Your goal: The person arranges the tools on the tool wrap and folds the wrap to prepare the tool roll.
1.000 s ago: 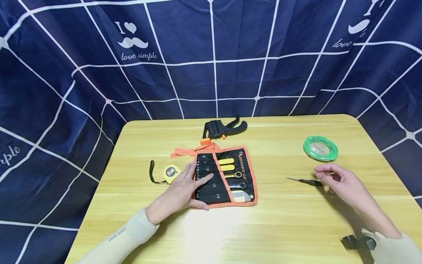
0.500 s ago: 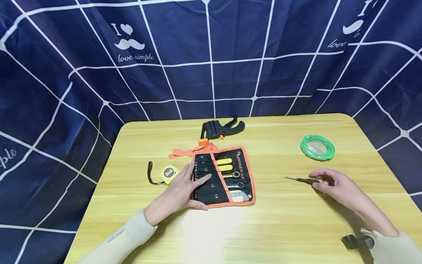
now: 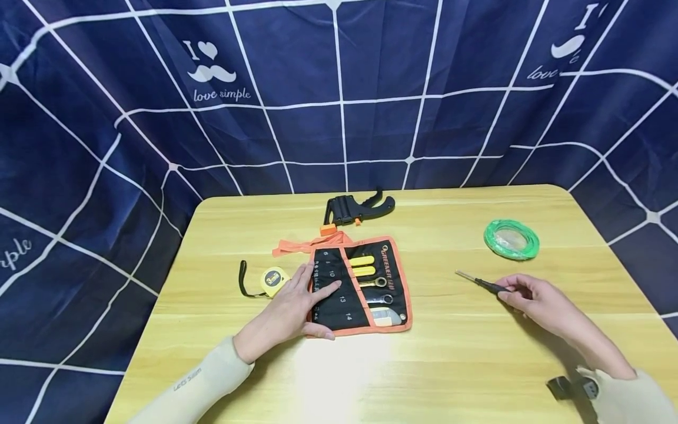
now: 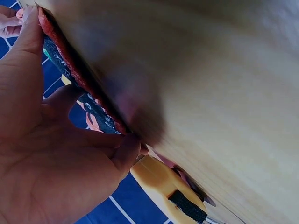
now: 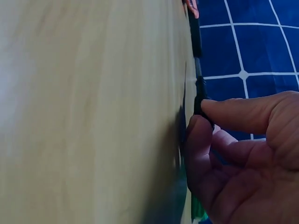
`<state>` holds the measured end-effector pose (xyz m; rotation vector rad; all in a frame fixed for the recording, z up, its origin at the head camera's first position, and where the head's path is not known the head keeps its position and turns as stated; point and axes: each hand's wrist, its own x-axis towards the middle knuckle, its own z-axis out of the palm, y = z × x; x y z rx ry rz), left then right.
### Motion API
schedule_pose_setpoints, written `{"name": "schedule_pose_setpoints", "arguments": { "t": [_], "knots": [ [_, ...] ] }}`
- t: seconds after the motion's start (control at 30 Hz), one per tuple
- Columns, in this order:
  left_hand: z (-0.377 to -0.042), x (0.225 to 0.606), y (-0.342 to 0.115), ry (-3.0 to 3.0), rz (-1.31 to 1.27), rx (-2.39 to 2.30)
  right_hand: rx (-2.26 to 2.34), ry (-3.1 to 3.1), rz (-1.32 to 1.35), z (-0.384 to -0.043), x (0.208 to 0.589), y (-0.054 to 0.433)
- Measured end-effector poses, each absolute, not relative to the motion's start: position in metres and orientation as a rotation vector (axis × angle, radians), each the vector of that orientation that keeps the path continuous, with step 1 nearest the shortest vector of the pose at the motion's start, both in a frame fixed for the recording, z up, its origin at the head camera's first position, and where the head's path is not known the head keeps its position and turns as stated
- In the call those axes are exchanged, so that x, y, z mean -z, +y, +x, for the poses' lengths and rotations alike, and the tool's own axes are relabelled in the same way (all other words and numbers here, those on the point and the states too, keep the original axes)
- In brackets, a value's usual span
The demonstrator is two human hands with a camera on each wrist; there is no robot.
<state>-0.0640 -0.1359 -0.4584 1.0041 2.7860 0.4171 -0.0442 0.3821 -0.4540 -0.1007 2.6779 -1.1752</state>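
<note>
My left hand [image 3: 291,300] rests on the left part of a black tool pouch [image 3: 346,285] with orange trim, its fingers spread flat. In the pouch's slots sit two yellow handles [image 3: 362,265], two ring-ended wrenches [image 3: 379,299] and a utility knife [image 3: 386,317]. Beside the left fingers lies a yellow tape measure [image 3: 273,280] with a black strap; the left wrist view also shows that tape measure [image 4: 161,184]. At the right, my right hand [image 3: 540,300] pinches the black handle of a small screwdriver [image 3: 484,284] between thumb and fingers. Its metal shaft points left, toward the far side.
Behind the pouch lies a black clamp [image 3: 355,209] with orange pads. A coil of green wire [image 3: 511,239] is beyond the right hand. An orange tie strap [image 3: 302,242] trails from the pouch. Blue gridded cloth [image 3: 381,129] stands behind the wooden table [image 3: 434,359].
My right hand has shifted slightly left with the screwdriver, whose shaft has swung from nearly level to angled toward the far side. The left hand keeps its place on the pouch.
</note>
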Motion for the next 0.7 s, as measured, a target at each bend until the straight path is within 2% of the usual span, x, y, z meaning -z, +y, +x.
{"name": "schedule_pose_setpoints", "arguments": {
  "t": [0.7],
  "knots": [
    [-0.065,0.456,-0.136,2.769,0.976,-0.433,1.625,2.621,-0.081,-0.073,0.434,0.357]
  ]
}}
